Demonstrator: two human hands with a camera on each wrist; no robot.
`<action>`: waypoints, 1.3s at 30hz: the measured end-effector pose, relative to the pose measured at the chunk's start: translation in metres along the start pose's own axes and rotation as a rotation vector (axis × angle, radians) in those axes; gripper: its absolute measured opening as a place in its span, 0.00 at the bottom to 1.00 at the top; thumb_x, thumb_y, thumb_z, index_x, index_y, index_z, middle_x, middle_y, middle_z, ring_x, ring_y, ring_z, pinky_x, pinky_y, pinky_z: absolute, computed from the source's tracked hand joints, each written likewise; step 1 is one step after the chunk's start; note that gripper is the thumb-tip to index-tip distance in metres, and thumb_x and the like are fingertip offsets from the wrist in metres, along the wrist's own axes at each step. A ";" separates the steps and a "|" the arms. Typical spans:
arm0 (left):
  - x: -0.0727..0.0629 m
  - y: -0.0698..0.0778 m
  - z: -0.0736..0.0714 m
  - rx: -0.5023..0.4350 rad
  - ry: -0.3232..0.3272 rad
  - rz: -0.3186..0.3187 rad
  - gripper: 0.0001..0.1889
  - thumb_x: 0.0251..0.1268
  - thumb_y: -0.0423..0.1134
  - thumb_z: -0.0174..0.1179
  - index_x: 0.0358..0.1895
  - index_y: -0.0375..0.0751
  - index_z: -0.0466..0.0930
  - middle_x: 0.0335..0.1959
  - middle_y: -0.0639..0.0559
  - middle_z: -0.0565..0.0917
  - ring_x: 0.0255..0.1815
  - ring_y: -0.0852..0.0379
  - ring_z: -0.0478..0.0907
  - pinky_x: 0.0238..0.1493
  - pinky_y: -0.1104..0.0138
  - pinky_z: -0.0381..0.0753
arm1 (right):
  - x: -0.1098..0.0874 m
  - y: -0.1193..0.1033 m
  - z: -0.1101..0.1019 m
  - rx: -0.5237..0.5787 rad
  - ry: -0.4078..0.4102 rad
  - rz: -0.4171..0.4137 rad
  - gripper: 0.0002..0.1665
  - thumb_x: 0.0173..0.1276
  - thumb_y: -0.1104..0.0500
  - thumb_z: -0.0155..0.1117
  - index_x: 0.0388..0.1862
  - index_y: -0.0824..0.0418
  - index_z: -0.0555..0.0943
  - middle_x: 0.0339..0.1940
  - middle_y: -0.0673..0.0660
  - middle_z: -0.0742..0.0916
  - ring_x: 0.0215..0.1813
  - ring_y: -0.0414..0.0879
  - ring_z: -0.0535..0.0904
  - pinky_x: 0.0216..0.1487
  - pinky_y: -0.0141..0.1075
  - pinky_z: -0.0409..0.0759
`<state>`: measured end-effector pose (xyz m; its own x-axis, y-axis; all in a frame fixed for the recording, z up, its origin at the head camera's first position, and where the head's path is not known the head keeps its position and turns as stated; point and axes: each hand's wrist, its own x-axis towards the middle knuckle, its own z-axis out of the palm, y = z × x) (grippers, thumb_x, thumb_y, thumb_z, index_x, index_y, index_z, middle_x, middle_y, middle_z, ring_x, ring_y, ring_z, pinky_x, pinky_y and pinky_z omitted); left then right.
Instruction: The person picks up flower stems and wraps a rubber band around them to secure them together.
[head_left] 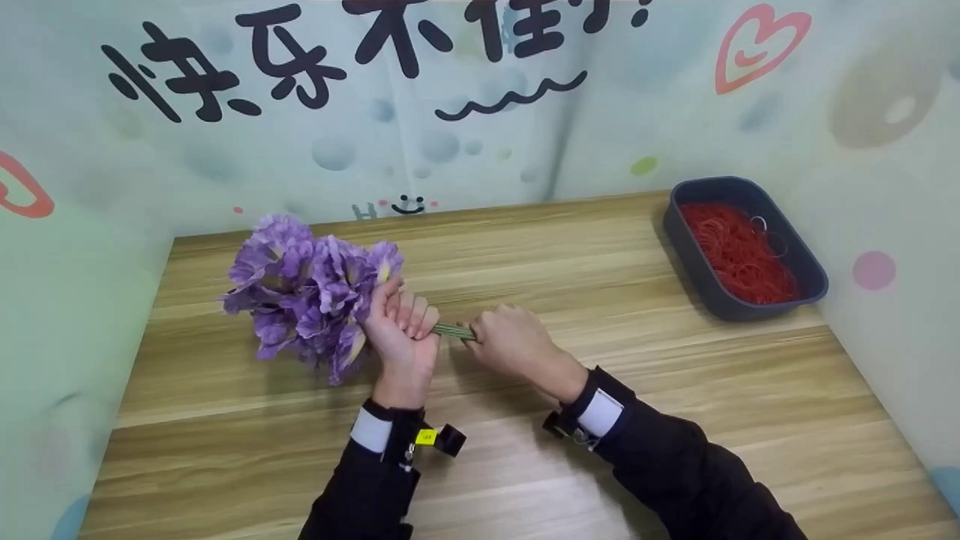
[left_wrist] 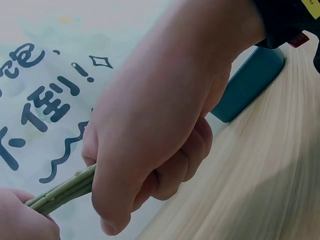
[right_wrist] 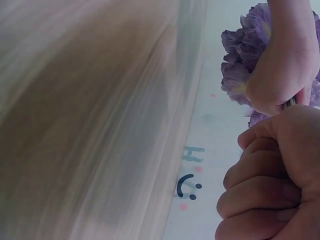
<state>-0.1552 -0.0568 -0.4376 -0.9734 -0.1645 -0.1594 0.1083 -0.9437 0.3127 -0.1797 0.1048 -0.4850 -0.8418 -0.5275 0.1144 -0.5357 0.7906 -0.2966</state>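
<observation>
A bunch of purple flowers [head_left: 311, 289] with ruffled petals and yellow throats is held above the table, blooms toward the left. My left hand [head_left: 403, 319] grips the bundle just below the blooms, fingers curled round it. The green stems [head_left: 453, 331] show in the short gap between my hands. Farther along them my right hand [head_left: 514, 341] holds the stem end in a closed fist. In the left wrist view, the stems [left_wrist: 65, 191] run from the left hand [left_wrist: 27, 217] at the corner into the right hand [left_wrist: 150, 130]. The right wrist view shows both hands close together before the blooms [right_wrist: 245, 55].
A dark blue-grey bin [head_left: 709, 289] of red rubber bands [head_left: 739, 251] stands at the back right of the wood-grain table [head_left: 510, 480]. Printed cloth walls [head_left: 480, 150] rise behind and on both sides. Straps with small devices are worn on both wrists.
</observation>
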 end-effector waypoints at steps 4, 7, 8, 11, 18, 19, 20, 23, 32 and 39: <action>0.002 0.002 -0.001 -0.009 -0.010 -0.015 0.33 0.87 0.34 0.38 0.12 0.53 0.62 0.05 0.62 0.63 0.15 0.65 0.41 0.15 0.77 0.48 | -0.009 -0.021 -0.030 0.080 -0.054 -0.003 0.36 0.88 0.56 0.62 0.15 0.51 0.61 0.14 0.43 0.63 0.19 0.39 0.61 0.21 0.30 0.62; 0.003 0.004 -0.002 -0.028 -0.025 -0.024 0.33 0.87 0.35 0.37 0.11 0.53 0.62 0.05 0.62 0.63 0.16 0.65 0.40 0.16 0.77 0.44 | -0.012 -0.027 -0.038 0.072 -0.079 0.000 0.36 0.87 0.57 0.62 0.16 0.49 0.58 0.15 0.42 0.62 0.20 0.39 0.60 0.23 0.27 0.59; 0.002 0.004 -0.002 -0.026 -0.030 -0.023 0.33 0.87 0.35 0.37 0.11 0.53 0.62 0.05 0.62 0.63 0.16 0.65 0.40 0.16 0.77 0.43 | -0.012 -0.028 -0.039 0.067 -0.090 0.002 0.35 0.86 0.57 0.62 0.16 0.48 0.58 0.15 0.43 0.63 0.20 0.39 0.61 0.23 0.28 0.59; 0.002 0.005 -0.003 -0.033 -0.038 -0.026 0.33 0.87 0.35 0.37 0.11 0.53 0.62 0.05 0.62 0.62 0.16 0.65 0.40 0.18 0.76 0.41 | -0.016 -0.030 -0.042 0.070 -0.102 -0.008 0.34 0.84 0.58 0.64 0.17 0.48 0.59 0.16 0.43 0.64 0.21 0.39 0.62 0.24 0.28 0.60; 0.005 0.025 -0.004 -0.179 -0.006 -0.025 0.31 0.83 0.33 0.43 0.11 0.49 0.62 0.04 0.59 0.63 0.16 0.65 0.40 0.19 0.77 0.39 | -0.031 -0.020 -0.056 0.111 -0.103 -0.020 0.25 0.83 0.54 0.68 0.23 0.54 0.73 0.18 0.46 0.72 0.22 0.39 0.66 0.24 0.30 0.64; 0.005 0.028 -0.004 -0.205 -0.004 -0.018 0.30 0.82 0.32 0.45 0.10 0.49 0.62 0.04 0.59 0.63 0.16 0.65 0.40 0.19 0.77 0.39 | -0.034 -0.016 -0.060 0.114 -0.099 -0.019 0.22 0.83 0.53 0.69 0.26 0.55 0.77 0.19 0.47 0.76 0.22 0.38 0.68 0.24 0.30 0.66; 0.005 0.031 -0.003 -0.231 -0.001 -0.014 0.30 0.80 0.32 0.46 0.10 0.48 0.62 0.04 0.58 0.63 0.16 0.66 0.40 0.19 0.77 0.39 | -0.037 -0.012 -0.065 0.125 -0.101 -0.011 0.19 0.84 0.51 0.69 0.30 0.57 0.81 0.21 0.49 0.80 0.22 0.38 0.69 0.24 0.30 0.67; 0.005 0.037 -0.001 -0.259 -0.003 -0.004 0.30 0.81 0.32 0.47 0.10 0.47 0.62 0.04 0.57 0.64 0.13 0.66 0.43 0.17 0.77 0.41 | -0.047 0.004 -0.079 0.147 -0.074 0.012 0.17 0.84 0.48 0.71 0.43 0.62 0.86 0.25 0.54 0.88 0.21 0.36 0.72 0.23 0.29 0.71; 0.004 0.041 0.003 -0.260 0.006 0.001 0.31 0.85 0.34 0.44 0.11 0.47 0.62 0.05 0.56 0.64 0.09 0.64 0.49 0.16 0.76 0.43 | -0.071 0.088 -0.133 0.113 0.156 0.186 0.18 0.86 0.52 0.68 0.58 0.67 0.80 0.26 0.60 0.87 0.22 0.45 0.77 0.24 0.34 0.73; 0.004 0.041 0.003 -0.273 0.006 -0.003 0.31 0.84 0.33 0.45 0.11 0.47 0.62 0.05 0.56 0.64 0.12 0.65 0.45 0.16 0.76 0.42 | -0.086 0.177 -0.159 0.097 0.385 0.447 0.24 0.88 0.49 0.63 0.64 0.69 0.80 0.42 0.71 0.90 0.39 0.63 0.86 0.40 0.50 0.77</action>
<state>-0.1551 -0.0955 -0.4224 -0.9727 -0.1627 -0.1656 0.1568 -0.9864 0.0482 -0.2130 0.3392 -0.3963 -0.9574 0.0147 0.2885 -0.1308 0.8684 -0.4783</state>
